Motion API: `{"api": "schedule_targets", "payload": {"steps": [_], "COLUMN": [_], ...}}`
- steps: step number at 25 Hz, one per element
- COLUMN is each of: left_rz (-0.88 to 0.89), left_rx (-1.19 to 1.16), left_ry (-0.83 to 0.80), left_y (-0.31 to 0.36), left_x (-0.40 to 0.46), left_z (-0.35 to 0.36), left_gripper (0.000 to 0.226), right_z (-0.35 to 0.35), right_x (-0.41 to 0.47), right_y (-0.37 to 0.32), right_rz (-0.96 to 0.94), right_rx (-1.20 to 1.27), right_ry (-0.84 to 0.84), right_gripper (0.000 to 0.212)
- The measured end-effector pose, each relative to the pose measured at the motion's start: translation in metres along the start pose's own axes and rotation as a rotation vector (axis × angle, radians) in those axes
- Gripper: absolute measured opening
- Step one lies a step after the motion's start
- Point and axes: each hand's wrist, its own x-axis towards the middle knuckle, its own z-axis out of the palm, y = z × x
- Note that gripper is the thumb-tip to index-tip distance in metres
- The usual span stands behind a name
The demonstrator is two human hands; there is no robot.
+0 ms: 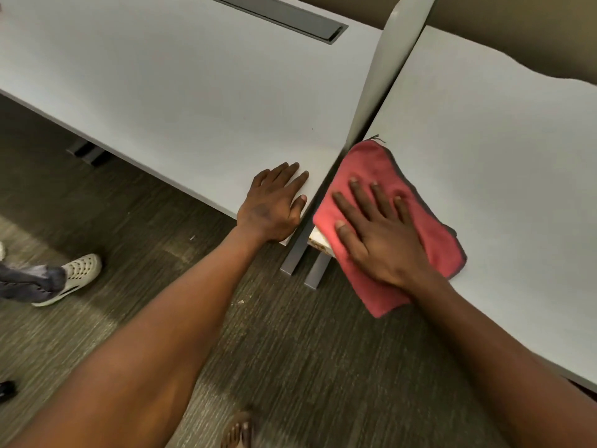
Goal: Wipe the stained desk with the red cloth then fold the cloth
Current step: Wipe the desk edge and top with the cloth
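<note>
Both hands flat, fingers straight — left hand, right hand; arms extended fwd.

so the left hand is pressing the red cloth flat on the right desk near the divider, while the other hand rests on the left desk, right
Not quite: the head view shows the right hand pressing the red cloth flat on the right desk near the divider, while the left hand rests on the left desk.

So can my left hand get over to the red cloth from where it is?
Probably yes. The left hand rests flat beside the divider panel, whose near end stops short of the red cloth.
</note>
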Motion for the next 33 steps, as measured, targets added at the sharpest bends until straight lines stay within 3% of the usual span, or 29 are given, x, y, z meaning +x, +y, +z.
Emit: {"api": "schedule_targets", "payload": {"steps": [3, 7, 9, 15, 22, 26, 29, 33], "left_rz": [0.010, 0.023, 0.034, 0.084, 0.081, 0.084, 0.094, 0.092], "left_rx": [-0.008, -0.016, 0.002, 0.093, -0.030, 0.011, 0.008, 0.011], "left_ry": [-0.003, -0.007, -0.018, 0.044, -0.076, -0.090, -0.080, -0.077], "left_y": [-0.001, -0.001, -0.001, 0.002, -0.006, -0.005, -0.005, -0.005], "left_x": [-0.001, 0.000, 0.002, 0.021, 0.029, 0.028, 0.029, 0.028], "left_z": [-0.001, 0.002, 0.006, -0.002, 0.005, 0.007, 0.006, 0.005], "left_gripper": [0.061, 0.062, 0.063, 0.056, 0.068, 0.066, 0.065, 0.064], "right_z": [0.000, -0.012, -0.014, 0.008, -0.028, -0.013, -0.006, -0.027], "right_x": [-0.019, 0.008, 0.017, -0.032, 0.083, 0.049, 0.023, 0.096], "right_y": [0.021, 0.043, 0.034, 0.007, 0.043, 0.034, 0.042, 0.075], "right_rz": [-0.014, 0.341, 0.426, 0.272, 0.458, 0.094, -0.097, 0.143], "right_rx": [0.031, 0.050, 0.055, 0.045, 0.113, 0.184, 0.152, 0.081], "right_ry": [-0.002, 0.058, 0.062, 0.043, 0.070, 0.138, 0.051, 0.114], "right_gripper": [0.061, 0.062, 0.063, 0.065, 0.055, 0.046, 0.047, 0.046]}}
